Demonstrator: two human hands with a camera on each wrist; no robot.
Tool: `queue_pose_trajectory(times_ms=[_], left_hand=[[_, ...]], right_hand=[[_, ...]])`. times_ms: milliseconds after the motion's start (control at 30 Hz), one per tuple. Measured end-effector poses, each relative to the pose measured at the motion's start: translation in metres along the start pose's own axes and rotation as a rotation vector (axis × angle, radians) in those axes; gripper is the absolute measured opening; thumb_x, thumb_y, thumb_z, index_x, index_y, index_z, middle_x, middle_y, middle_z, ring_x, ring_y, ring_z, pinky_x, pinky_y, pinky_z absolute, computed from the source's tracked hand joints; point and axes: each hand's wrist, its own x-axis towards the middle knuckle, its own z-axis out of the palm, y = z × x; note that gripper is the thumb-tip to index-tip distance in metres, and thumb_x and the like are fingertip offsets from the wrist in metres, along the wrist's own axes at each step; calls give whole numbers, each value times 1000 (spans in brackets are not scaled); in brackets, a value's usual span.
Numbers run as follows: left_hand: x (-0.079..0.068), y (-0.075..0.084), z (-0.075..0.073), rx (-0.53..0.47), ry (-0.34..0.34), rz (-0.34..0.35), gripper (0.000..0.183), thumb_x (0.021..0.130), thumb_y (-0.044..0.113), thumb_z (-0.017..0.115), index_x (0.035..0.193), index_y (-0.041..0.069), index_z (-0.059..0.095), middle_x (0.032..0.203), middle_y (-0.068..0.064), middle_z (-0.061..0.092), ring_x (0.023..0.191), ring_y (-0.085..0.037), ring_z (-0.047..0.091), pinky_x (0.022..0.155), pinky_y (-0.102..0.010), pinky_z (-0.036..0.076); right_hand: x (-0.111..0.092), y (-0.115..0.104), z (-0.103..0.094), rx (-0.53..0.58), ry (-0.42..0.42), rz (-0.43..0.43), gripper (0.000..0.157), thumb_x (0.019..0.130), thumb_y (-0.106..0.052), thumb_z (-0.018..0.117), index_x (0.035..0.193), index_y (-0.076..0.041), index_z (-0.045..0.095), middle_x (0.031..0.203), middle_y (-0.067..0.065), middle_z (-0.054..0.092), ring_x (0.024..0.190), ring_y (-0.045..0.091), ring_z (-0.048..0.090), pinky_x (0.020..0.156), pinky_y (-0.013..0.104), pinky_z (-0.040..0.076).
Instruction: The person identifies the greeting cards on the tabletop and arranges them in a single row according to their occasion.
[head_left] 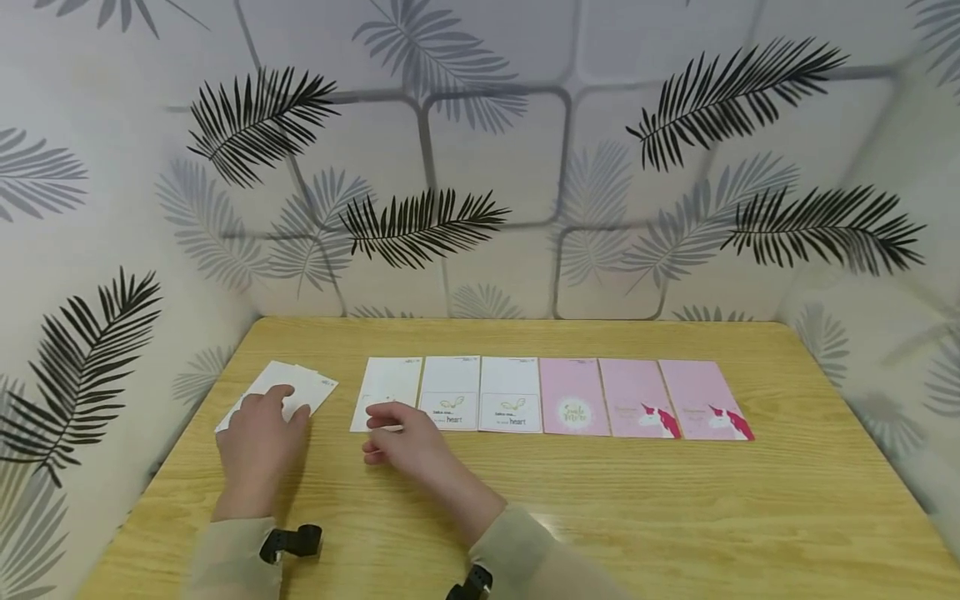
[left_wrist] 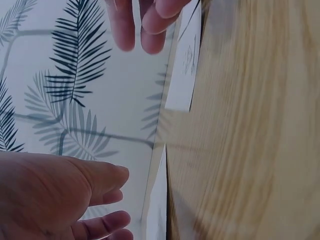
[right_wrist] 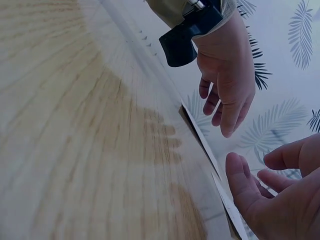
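Note:
My left hand [head_left: 262, 429] hovers over a loose pile of white cards [head_left: 311, 386] at the table's left. Its thumb and fingers are relaxed and apart, with nothing between them in the left wrist view. My right hand [head_left: 408, 442] is over the lower part of the leftmost white card [head_left: 392, 379] in a row, hiding part of its print. In the right wrist view the right fingers [right_wrist: 240, 182] are loosely bent, and no card is seen between them. Whether either hand touches a card I cannot tell.
Rightward in the row lie two white cards with gold wings [head_left: 452, 375] [head_left: 510, 377], a pink card with a white round badge [head_left: 570, 379], and two pink unicorn cards [head_left: 636, 383] [head_left: 697, 387]. A leaf-patterned wall [head_left: 495, 275] stands behind the wooden table [head_left: 637, 517].

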Motion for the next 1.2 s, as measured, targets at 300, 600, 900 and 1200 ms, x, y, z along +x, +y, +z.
queue_pose_trajectory(times_ms=[300, 600, 900, 1200], left_hand=[[11, -26, -14, 39, -40, -40, 53, 110, 31, 63, 153, -1, 56, 142, -41, 54, 123, -69, 53, 92, -82, 43], [17, -46, -14, 55, -106, -47, 57, 109, 30, 62, 151, -8, 54, 144, -45, 51, 127, -72, 49, 95, -81, 44], [15, -53, -16, 86, -181, -71, 65, 108, 35, 63, 150, -13, 51, 144, -48, 46, 128, -73, 43, 97, -80, 43], [20, -63, -17, 130, -216, -86, 75, 104, 44, 66, 145, -16, 50, 138, -51, 46, 126, -73, 41, 93, -78, 46]], right_hand=[[0, 1, 20, 17, -44, 15, 46, 103, 6, 63, 149, 10, 59, 130, 21, 69, 105, 28, 77, 88, 37, 65], [-1, 3, 30, -27, -48, 42, 46, 104, 4, 64, 149, 6, 61, 127, 15, 71, 105, 27, 77, 87, 37, 65], [2, 1, 39, -80, -38, 55, 46, 102, 3, 67, 148, 4, 63, 125, 12, 73, 101, 26, 78, 85, 35, 65], [7, 4, 44, -133, -26, 79, 47, 100, 1, 70, 147, 0, 66, 122, 7, 73, 95, 23, 79, 84, 34, 64]])
